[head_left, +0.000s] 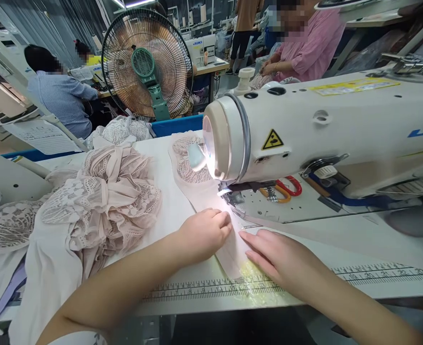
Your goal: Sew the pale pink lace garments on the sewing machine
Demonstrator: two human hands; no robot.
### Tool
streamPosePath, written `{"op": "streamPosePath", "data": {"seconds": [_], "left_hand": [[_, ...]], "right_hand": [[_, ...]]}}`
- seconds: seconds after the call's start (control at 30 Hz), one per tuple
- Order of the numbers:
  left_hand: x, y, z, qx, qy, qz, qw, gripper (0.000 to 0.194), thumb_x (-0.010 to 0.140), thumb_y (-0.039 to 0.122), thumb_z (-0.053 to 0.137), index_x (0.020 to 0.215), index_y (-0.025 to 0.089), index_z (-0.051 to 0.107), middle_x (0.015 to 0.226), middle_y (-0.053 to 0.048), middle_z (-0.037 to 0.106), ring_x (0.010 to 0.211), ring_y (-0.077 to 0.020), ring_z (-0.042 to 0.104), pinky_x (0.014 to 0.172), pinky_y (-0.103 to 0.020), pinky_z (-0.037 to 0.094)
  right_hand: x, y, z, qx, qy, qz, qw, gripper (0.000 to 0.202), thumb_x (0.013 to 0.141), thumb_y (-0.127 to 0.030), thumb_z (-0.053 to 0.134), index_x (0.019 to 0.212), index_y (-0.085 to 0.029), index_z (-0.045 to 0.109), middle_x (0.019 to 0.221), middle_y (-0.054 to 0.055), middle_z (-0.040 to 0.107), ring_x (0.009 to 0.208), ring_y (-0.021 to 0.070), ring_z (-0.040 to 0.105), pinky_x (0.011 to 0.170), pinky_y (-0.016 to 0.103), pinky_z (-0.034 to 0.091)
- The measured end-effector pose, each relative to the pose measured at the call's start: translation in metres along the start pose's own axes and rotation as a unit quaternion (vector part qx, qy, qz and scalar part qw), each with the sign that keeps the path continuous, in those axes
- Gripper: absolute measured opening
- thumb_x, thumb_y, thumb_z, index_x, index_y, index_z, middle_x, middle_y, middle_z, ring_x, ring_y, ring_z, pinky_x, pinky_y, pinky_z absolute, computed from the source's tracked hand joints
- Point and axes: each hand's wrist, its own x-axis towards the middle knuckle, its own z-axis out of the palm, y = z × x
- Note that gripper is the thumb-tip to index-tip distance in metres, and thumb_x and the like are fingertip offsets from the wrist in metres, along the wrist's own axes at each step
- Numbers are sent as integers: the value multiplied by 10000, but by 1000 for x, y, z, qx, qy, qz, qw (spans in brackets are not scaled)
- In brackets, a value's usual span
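Observation:
A pale pink lace garment piece [229, 254] lies under the head of a sewing machine [268, 129], its lace part behind the needle and a plain strip running toward me. My left hand [206, 235] is closed on the plain strip just in front of the presser foot, fingers curled down and fingertips hidden. My right hand [278, 256] rests by the strip's right edge with its fingers stretched out, index fingertip touching the cloth. A narrow pale band [304, 230] runs from the right to the needle area, where the machine's lamp shines brightly.
A heap of pink lace garments [114, 196] covers the left of the table. Scissors with red and orange handles [286, 188] lie behind the needle. A printed ruler [182, 291] follows the front edge. Beyond stand a big fan [147, 64] and several people at work.

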Motion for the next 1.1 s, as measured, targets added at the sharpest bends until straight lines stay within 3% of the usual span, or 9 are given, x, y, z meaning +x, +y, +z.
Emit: {"op": "streamPosePath", "data": {"seconds": [0.13,0.3,0.5,0.73,0.93,1.1], "left_hand": [[-1,1,0,-14,-15,-5,1000,290,938,173,341,1038,124,609,1083,-91,596,983,-190,538,781,-287,471],[-2,2,1,-39,-9,18,999,241,915,185,405,935,139,640,1013,-80,606,953,-176,542,786,-271,460],[2,1,-2,-50,-21,33,998,325,863,408,507,887,123,662,978,-87,612,873,-191,552,841,-322,453],[2,-3,0,-14,-7,14,1000,296,896,317,443,917,106,650,1010,-90,617,913,-195,566,842,-324,440],[5,-12,4,23,26,12,999,405,841,472,510,917,93,633,957,-102,627,879,-210,571,807,-349,437],[6,-19,11,54,49,4,997,350,873,395,464,937,97,637,1005,-111,629,884,-214,571,815,-366,425]], "right_hand": [[-3,2,1,0,-2,-1,1000,400,903,-297,321,1190,-183,575,772,70,596,703,220,588,599,342,477],[-1,3,3,-5,13,-13,1000,397,903,-302,327,1178,-181,587,788,79,619,717,218,600,609,328,475],[4,4,3,-11,21,-17,1000,397,901,-298,342,1201,-182,575,847,80,649,771,230,617,618,336,479],[16,1,-5,-41,22,-7,999,396,900,-294,350,1216,-179,560,910,83,676,814,238,629,631,325,455],[28,-2,-10,-91,21,18,995,379,905,-327,333,1198,-234,555,798,41,682,643,193,605,463,258,288],[36,-7,-16,-153,-14,41,987,445,911,-345,333,1325,-224,442,670,36,667,557,197,579,424,268,181]]}}
